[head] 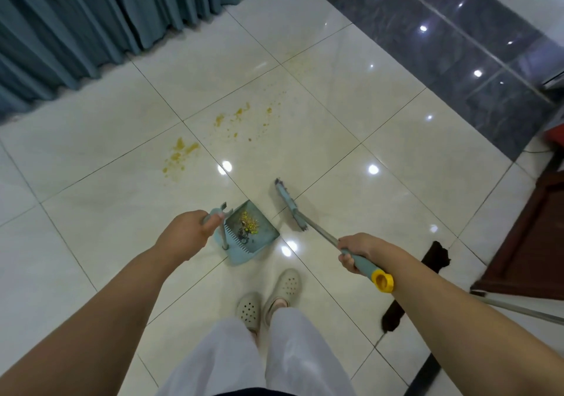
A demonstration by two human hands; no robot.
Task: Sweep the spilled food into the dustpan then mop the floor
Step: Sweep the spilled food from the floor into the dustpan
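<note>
My left hand (190, 232) grips the upright handle of a light blue dustpan (259, 240) that stands on the tile floor ahead of my feet. Yellow crumbs and some dark bits lie inside the pan. My right hand (355, 253) grips the blue handle, with its yellow end cap, of a broom whose head (290, 205) sits just right of the pan's mouth. Yellow spilled food (180, 153) is smeared on the tiles to the upper left, and more spilled food (241, 115) is scattered farther ahead.
Blue-grey curtains (91, 20) hang along the far left. A dark polished floor strip (442, 45) runs at the upper right. A dark wooden piece of furniture (528, 234) stands at the right, with a dark mop head (435, 257) and a metal pole (525, 308) beside it.
</note>
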